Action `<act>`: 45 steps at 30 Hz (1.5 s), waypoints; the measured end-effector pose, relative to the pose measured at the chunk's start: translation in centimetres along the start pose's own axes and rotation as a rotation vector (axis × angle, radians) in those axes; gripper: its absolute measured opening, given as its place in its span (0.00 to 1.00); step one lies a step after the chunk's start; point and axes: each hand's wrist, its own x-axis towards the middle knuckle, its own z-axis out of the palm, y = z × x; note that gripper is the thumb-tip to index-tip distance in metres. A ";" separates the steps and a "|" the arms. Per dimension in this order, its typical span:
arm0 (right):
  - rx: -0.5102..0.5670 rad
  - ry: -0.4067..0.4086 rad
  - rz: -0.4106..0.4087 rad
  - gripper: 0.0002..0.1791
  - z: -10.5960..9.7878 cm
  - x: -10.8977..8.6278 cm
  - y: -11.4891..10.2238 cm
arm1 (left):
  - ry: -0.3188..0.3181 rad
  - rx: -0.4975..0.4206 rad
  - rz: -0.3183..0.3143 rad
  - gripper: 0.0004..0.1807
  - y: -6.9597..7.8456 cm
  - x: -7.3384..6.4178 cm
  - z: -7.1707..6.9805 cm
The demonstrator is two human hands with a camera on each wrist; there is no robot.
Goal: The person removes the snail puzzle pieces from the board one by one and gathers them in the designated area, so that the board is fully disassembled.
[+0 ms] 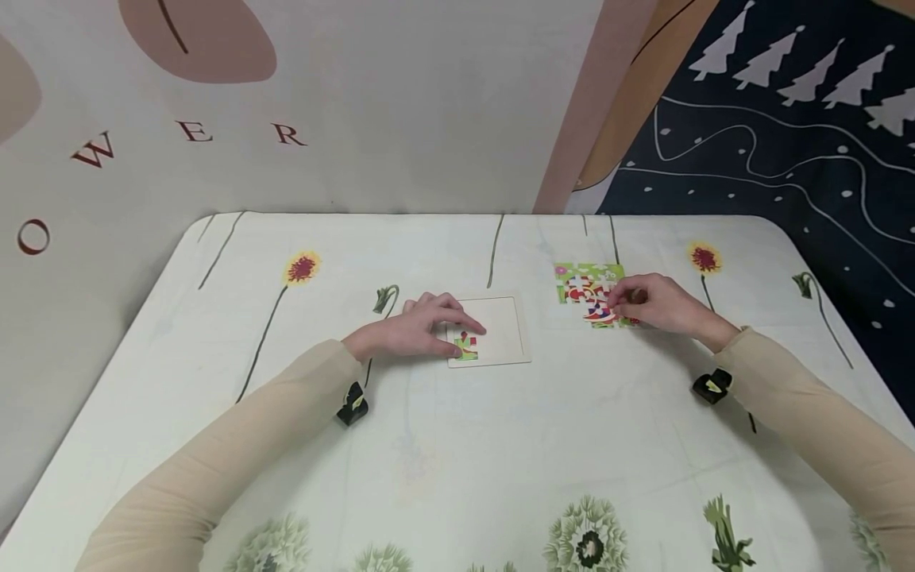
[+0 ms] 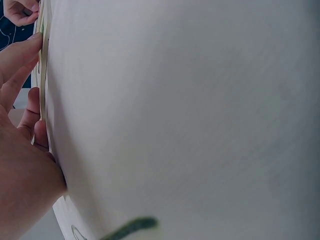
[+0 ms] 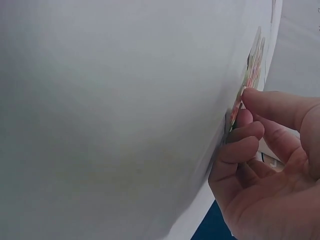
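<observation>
A thin, pale puzzle board (image 1: 506,322) lies flat at the middle of the table. Over its left side my left hand (image 1: 423,324) is spread, thumb beside a small green and red puzzle section (image 1: 468,346) in the board's lower left corner. In the left wrist view the fingers (image 2: 32,102) lie along the board's edge. To the right is a cluster of colourful puzzle pieces (image 1: 572,287), green with red and white shapes. My right hand (image 1: 661,303) is at its right side, pinching a puzzle piece (image 3: 237,109) between thumb and finger; the hand hides part of the cluster.
A white cloth printed with flowers covers the table (image 1: 429,445). Its far edge meets a pale wall hanging (image 1: 429,119), with a dark tree-patterned cloth (image 1: 772,159) at the right. Each wrist wears a small black camera, the left one (image 1: 353,403) close above the cloth.
</observation>
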 end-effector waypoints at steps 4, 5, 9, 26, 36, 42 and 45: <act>-0.014 0.015 -0.006 0.05 0.0 -0.1 0.1 | 0.001 -0.002 0.000 0.24 0.0 0.0 0.0; -0.016 0.019 -0.008 0.05 -0.1 -0.1 0.1 | 0.002 -0.004 0.001 0.24 0.0 0.0 0.0; -0.018 0.031 -0.015 0.05 -0.1 -0.3 0.2 | 0.003 -0.007 -0.001 0.24 0.1 0.0 -0.1; -0.024 0.034 -0.062 0.04 0.4 -0.7 -1.0 | 0.000 -0.006 -0.004 0.23 0.3 -0.1 -0.1; 0.014 0.051 -0.182 0.03 2.2 0.0 -3.6 | 0.002 -0.010 0.008 0.24 0.1 0.0 0.1; 0.041 0.055 -0.262 0.03 3.5 0.7 -5.2 | 0.000 -0.007 0.000 0.24 0.1 0.0 0.0; 0.065 0.035 -0.270 0.04 4.0 0.9 -6.0 | 0.006 -0.007 -0.001 0.24 0.0 0.1 0.0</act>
